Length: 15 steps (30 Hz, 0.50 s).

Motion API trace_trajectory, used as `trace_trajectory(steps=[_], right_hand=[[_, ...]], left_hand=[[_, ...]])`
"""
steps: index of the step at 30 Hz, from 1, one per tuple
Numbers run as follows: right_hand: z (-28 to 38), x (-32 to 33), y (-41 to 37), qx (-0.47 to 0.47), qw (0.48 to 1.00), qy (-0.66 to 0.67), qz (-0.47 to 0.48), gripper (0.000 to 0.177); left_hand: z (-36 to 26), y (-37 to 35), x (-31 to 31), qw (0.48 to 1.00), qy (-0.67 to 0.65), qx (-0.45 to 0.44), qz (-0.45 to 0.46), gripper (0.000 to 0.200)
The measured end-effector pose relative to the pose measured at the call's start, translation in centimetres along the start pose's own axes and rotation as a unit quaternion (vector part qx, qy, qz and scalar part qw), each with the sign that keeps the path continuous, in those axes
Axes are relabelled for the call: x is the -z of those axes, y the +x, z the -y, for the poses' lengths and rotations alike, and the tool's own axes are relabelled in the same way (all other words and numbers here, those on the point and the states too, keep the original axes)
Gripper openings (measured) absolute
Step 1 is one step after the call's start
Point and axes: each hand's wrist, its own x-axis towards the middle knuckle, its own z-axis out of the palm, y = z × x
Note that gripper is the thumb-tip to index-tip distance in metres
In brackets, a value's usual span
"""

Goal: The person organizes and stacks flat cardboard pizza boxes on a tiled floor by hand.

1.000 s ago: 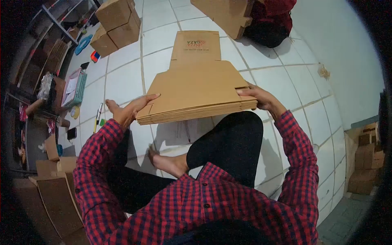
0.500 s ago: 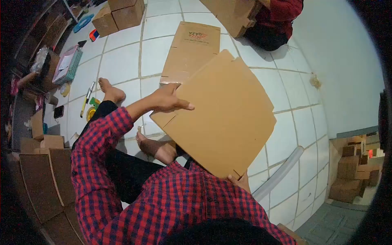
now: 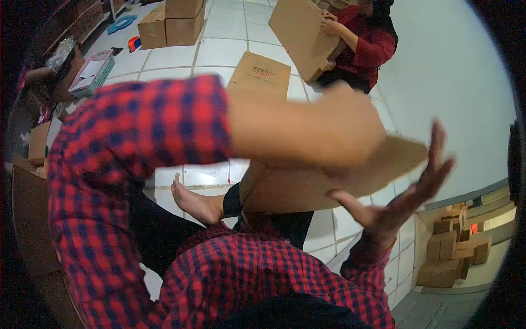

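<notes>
A brown cardboard sheet [image 3: 307, 189] is raised and tilted in front of my lap, seen at a steep angle. My left hand [image 3: 353, 129] reaches across to the sheet's upper right part; it is smeared by motion and its fingers are hidden. At the sheet's right side my right hand [image 3: 397, 200] has its fingers spread and thumb apart, with the thumb near the cardboard's lower edge. Beyond my left forearm, a flat cardboard piece with printing [image 3: 260, 74] lies on the tiled floor.
Another person [image 3: 372, 49] sits at the upper right, hands on a large cardboard piece [image 3: 298, 35]. Closed boxes [image 3: 183, 30] stand at the upper left, near a teal basket [image 3: 98, 77]. More boxes [image 3: 441, 247] are stacked at the right.
The sheet has turned from facing me broadly to a steep angle. My left hand has swung across to the right, and my right hand has risen from the lower corner and opened.
</notes>
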Motion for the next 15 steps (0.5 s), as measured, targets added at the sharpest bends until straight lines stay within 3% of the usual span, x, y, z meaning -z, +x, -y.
trace_trajectory(steps=[1,2,3,5,7,8,10,11,12,14,15], right_hand=[[-0.2,-0.8,1.0,-0.010,0.991,0.125,0.046,0.135],[-0.4,-1.3,1.7,-0.019,0.964,0.247,0.094,0.134],[0.2,-0.4,1.6,-0.169,0.897,0.381,0.149,0.132],[0.3,-0.8,1.7,-0.134,0.920,0.336,0.148,0.133],[0.2,-0.7,1.8,-0.127,0.946,0.259,0.146,0.131],[-0.2,-0.2,1.6,-0.131,0.948,0.250,0.150,0.131],[-1.9,1.0,0.7,-0.045,0.968,0.134,0.207,0.113],[-3.4,1.5,-0.2,-0.116,0.948,0.164,0.246,0.089],[-3.3,1.3,0.0,-0.088,0.958,0.191,0.195,0.071],[-5.7,1.7,-1.8,-0.100,0.957,0.228,0.146,0.063],[-6.5,2.2,-2.2,-0.105,0.959,0.216,0.148,0.063]], left_hand=[[-1.5,0.0,-0.5,0.997,-0.066,-0.007,-0.037,0.038],[-2.5,0.0,-1.0,0.995,-0.026,-0.091,-0.036,0.042],[-2.7,-0.1,-0.4,0.995,-0.052,-0.080,-0.036,0.042],[-2.7,-0.3,0.5,0.993,-0.084,-0.064,-0.047,0.043],[-2.6,-0.5,1.7,0.994,-0.093,-0.042,0.034,0.025],[-1.5,0.2,1.3,0.977,-0.204,-0.056,0.027,0.034],[1.8,-0.3,1.4,0.863,-0.487,-0.067,0.118,0.043],[3.4,-0.9,0.5,0.801,-0.591,-0.043,0.086,0.045],[4.8,-1.8,-1.1,0.727,-0.684,-0.016,0.056,0.047],[5.9,-3.4,-6.8,0.741,-0.663,-0.082,-0.070,0.040],[5.6,-4.4,-9.4,0.723,-0.683,-0.069,-0.074,0.036]])
